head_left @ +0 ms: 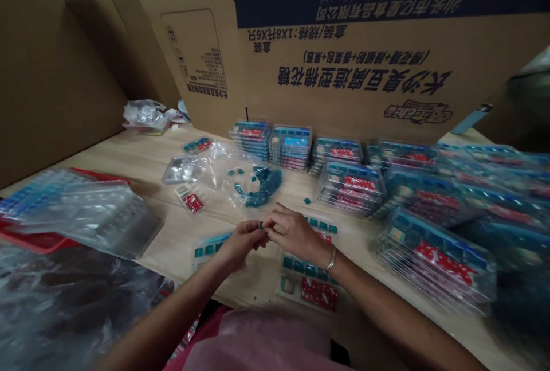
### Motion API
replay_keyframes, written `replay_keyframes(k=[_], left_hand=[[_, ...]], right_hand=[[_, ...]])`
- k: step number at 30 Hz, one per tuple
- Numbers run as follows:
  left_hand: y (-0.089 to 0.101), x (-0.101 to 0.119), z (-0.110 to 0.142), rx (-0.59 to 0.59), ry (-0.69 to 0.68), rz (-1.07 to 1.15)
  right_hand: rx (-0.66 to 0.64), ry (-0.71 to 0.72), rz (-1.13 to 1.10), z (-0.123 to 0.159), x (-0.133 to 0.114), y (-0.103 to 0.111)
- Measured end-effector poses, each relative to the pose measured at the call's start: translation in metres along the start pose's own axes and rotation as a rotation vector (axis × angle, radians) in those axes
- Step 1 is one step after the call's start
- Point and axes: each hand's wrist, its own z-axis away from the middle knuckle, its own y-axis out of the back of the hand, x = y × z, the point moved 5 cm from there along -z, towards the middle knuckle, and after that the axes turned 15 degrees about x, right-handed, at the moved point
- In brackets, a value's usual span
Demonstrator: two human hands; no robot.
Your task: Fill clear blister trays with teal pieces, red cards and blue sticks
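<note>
My left hand (246, 240) and my right hand (296, 232) meet above the table, fingertips pinched together. A small dark teal piece (260, 225) shows between them, mostly hidden by the fingers. Beneath my right hand and wrist lie clear trays with teal squares and red dotted packets, one being the near tray (296, 285). Another tray with teal squares (206, 252) is partly covered by my left forearm. Just beyond the hands lies a clear plastic bag (215, 170) with loose teal pieces (268, 184) in it. One loose teal piece (307, 200) rests on the wood.
Stacks of filled clear trays (438, 268) crowd the right side and line the back. A large printed cardboard box (344, 113) stands behind them. Empty clear trays (129, 216) lie over a red tray (43, 243) at left. Crumpled plastic (144, 114) sits far left.
</note>
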Motion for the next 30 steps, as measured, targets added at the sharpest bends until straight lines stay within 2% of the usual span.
replay_keyframes(k=[3,7,9,13,19,24,27,30], left_hand=[[-0.004,0.006,0.007,-0.082,0.041,0.053],[-0.004,0.025,0.021,-0.142,0.042,0.184],[-0.003,0.032,0.027,-0.154,0.032,0.245],[-0.003,0.036,0.036,-0.174,-0.013,0.355],[0.008,0.037,0.034,0.046,-0.144,0.478],[0.005,0.031,0.034,0.014,-0.102,0.529],[-0.001,0.022,0.035,0.01,-0.076,0.508],[-0.005,0.012,0.037,0.044,-0.083,0.462]], right_hand=[[0.059,0.002,-0.012,-0.003,-0.001,0.005],[0.296,-0.156,-0.13,-0.005,0.017,0.019],[0.335,-0.237,-0.178,-0.003,0.026,0.021],[0.295,-0.399,-0.333,0.004,0.03,0.016],[0.207,-0.603,-0.563,0.021,0.017,0.004],[0.141,-0.816,-0.811,0.034,0.006,-0.011],[0.134,-0.825,-0.868,0.037,0.003,-0.018],[0.169,-0.784,-0.759,0.041,0.012,-0.02]])
